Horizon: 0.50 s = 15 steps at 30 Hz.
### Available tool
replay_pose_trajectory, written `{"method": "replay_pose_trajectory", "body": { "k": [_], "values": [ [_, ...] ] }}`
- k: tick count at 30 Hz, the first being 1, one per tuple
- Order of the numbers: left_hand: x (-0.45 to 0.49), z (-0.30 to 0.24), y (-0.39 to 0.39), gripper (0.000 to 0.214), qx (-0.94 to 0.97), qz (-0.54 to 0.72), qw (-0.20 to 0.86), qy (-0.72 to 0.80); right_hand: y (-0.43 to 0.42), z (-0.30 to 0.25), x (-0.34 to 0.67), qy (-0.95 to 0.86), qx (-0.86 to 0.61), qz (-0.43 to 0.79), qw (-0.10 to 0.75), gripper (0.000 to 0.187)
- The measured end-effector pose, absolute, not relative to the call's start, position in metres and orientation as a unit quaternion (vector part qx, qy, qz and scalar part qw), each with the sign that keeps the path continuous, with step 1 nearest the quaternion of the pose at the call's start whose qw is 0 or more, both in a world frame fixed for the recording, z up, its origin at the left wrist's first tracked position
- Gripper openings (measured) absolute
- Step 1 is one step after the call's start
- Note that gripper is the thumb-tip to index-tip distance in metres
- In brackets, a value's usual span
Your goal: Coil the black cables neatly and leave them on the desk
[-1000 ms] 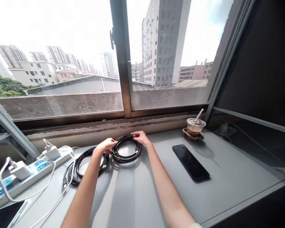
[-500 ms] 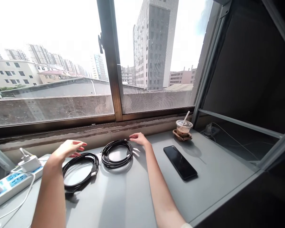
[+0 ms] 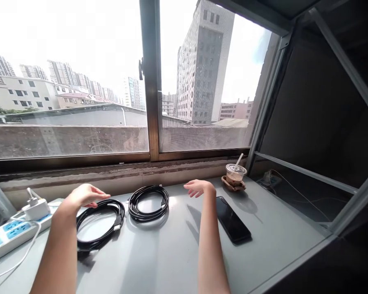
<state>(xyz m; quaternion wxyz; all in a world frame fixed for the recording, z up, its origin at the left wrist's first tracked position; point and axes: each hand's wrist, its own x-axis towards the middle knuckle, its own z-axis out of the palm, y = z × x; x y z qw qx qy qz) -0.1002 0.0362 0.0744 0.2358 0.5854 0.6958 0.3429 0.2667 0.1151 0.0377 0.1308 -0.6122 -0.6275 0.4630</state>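
Two coiled black cables lie on the grey tabletop: the left coil [image 3: 121, 209], with a plug end facing up on its inner right side, and the right coil [image 3: 149, 217], close beside it. Over the back left edge of the left coil hovers my left hand [image 3: 86, 196], fingers stretched out and holding nothing. My right hand [image 3: 200, 187] is raised above the table between the right coil and a black phone [image 3: 234, 222], its fingers spread and grasping nothing. My right wrist partly covers the phone's near-left edge.
A lidded plastic cup [image 3: 235, 173] with a straw sits in a brown carrier at the back right. At the left is a white power strip [image 3: 21, 232] with a plugged-in adapter and cord. A window [image 3: 153, 134] backs the table; a metal frame [image 3: 306, 173] bounds the right side.
My right hand has moved right, away from the right coil and toward the phone. My left hand stays over the left coil, its fingers closer together. The view has tilted up slightly.
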Motion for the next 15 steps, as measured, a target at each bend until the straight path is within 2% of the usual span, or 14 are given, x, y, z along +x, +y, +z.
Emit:
{"method": "replay_pose_trajectory", "body": {
  "k": [3, 6, 11, 15],
  "values": [
    [-0.1, 0.064, 0.041, 0.034, 0.59, 0.283, 0.279, 0.703, 0.097, 0.061, 0.272, -0.64, -0.614, 0.43, 0.166, 0.043],
    [-0.103, 0.052, 0.05, 0.031, 0.564, 0.276, 0.3, 0.718, 0.079, 0.078, 0.277, -0.654, -0.605, 0.41, 0.196, 0.049],
    [-0.111, 0.044, 0.063, 0.029, 0.51, 0.26, 0.305, 0.761, 0.063, 0.088, 0.279, -0.658, -0.6, 0.409, 0.2, 0.05],
    [-0.116, 0.049, 0.066, 0.031, 0.511, 0.299, 0.285, 0.754, 0.056, 0.093, 0.281, -0.654, -0.612, 0.398, 0.197, 0.053]
  ]
}}
